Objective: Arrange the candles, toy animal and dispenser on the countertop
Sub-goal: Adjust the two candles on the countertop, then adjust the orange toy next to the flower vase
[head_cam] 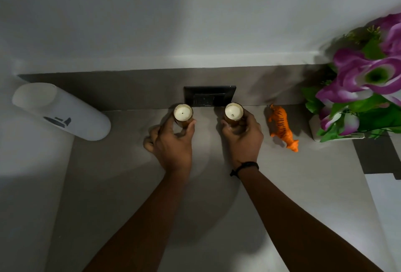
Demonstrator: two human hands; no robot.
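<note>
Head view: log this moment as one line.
left hand: grips left candle | right hand: grips right candle | toy tiger, dispenser: untouched

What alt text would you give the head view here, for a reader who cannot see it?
Two bare hands each grip a small glass candle on a grey countertop: left hand on the left candle, right hand on the right candle, before a black wall socket. An orange toy tiger and purple flowers stand right, a white dispenser left.

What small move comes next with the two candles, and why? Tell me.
Probably let go of both. The left hand and right hand each grip a candle, left candle and right candle, which already appear to stand upright, level, below the black wall plate. The toy tiger seems next.
</note>
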